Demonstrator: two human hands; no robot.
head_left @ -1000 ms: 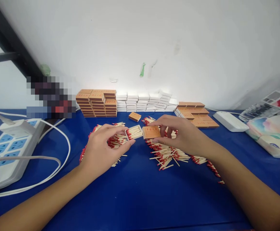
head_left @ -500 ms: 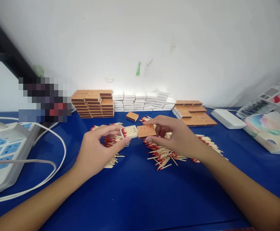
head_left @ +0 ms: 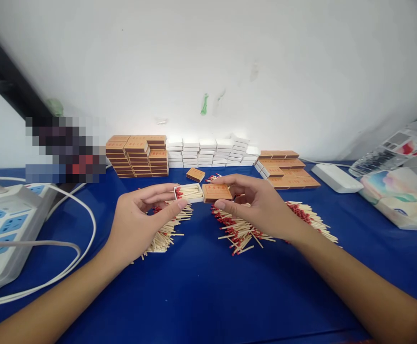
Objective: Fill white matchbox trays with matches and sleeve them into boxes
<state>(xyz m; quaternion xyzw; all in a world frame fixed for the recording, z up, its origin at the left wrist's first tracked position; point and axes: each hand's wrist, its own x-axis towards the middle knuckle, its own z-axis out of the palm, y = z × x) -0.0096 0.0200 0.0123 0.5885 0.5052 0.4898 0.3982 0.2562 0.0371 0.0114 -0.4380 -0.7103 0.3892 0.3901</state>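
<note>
My left hand (head_left: 140, 217) pinches a white matchbox tray (head_left: 188, 192) filled with red-tipped matches. My right hand (head_left: 256, 203) grips an orange matchbox sleeve (head_left: 216, 192). The tray's right end meets the sleeve's left opening, and both are held just above the blue table (head_left: 201, 286). Loose red-tipped matches lie in a pile under my left hand (head_left: 165, 234) and another pile under my right hand (head_left: 240, 231).
Stacks of orange matchboxes (head_left: 136, 155), white trays (head_left: 208, 152) and more orange boxes (head_left: 287, 169) line the wall. A single orange box (head_left: 196, 174) lies in front of them. A power strip (head_left: 0, 229) with white cables sits left; a white device (head_left: 335, 177) and packets (head_left: 398, 193) right.
Both hands have lifted slightly and drawn together; the tray now sits closer against the sleeve's opening. The view has shifted a little, so the match piles appear lower.
</note>
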